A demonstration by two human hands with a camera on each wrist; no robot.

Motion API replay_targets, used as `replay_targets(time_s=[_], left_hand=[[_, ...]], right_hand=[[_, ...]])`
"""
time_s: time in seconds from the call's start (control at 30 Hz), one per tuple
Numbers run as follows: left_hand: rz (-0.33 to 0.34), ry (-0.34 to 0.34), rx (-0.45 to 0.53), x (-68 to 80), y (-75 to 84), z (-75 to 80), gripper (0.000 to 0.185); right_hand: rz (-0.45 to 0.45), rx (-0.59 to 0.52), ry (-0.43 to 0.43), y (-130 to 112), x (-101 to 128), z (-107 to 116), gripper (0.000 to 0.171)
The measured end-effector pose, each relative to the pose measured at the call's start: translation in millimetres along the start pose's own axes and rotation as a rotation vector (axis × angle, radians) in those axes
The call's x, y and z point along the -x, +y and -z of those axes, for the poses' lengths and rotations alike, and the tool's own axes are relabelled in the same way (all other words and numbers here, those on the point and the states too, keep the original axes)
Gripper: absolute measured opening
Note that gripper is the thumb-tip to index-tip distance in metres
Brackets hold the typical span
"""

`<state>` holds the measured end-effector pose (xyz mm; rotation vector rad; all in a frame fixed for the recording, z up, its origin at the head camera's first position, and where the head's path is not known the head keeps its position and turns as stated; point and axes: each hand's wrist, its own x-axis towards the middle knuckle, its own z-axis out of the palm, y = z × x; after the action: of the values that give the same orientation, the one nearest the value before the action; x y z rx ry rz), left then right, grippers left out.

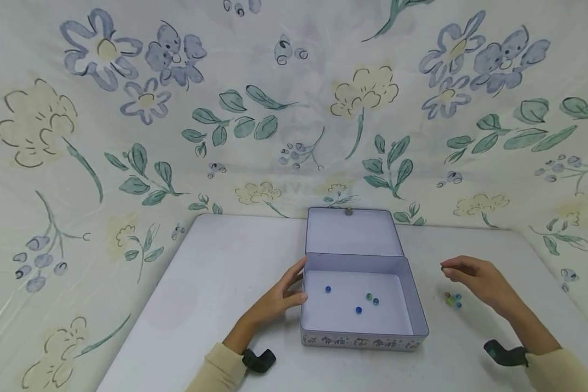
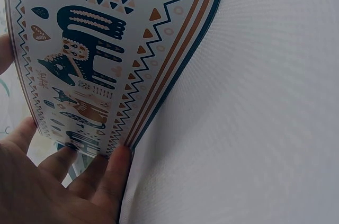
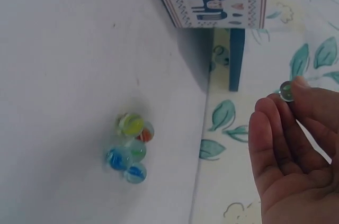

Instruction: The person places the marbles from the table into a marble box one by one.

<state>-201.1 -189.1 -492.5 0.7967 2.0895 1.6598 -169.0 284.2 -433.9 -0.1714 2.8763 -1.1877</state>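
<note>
Nearest to the head camera, two cream sleeves and the wrist mounts sit at the bottom edge. On the white table stands an open tin box with its lid leaning back toward the flowered cloth. Four marbles lie inside the box. Straight fingers of the left hand press flat against the left wall of the box, not curled around it. To the right of the box the right hand hovers above the table and pinches one marble between thumb and fingertip. Under it a small cluster of marbles rests on the table, perhaps five, but the view is blurred.
</note>
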Motion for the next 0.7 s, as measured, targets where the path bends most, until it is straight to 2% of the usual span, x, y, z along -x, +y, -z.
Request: replay_targets(time_s=[0.7], left_hand=[[0.013,0.007,-0.028,-0.3,-2.3,-0.6,0.081]], right_hand=[[0.159,-0.096,-0.104,-45,-24,-29,0.027]])
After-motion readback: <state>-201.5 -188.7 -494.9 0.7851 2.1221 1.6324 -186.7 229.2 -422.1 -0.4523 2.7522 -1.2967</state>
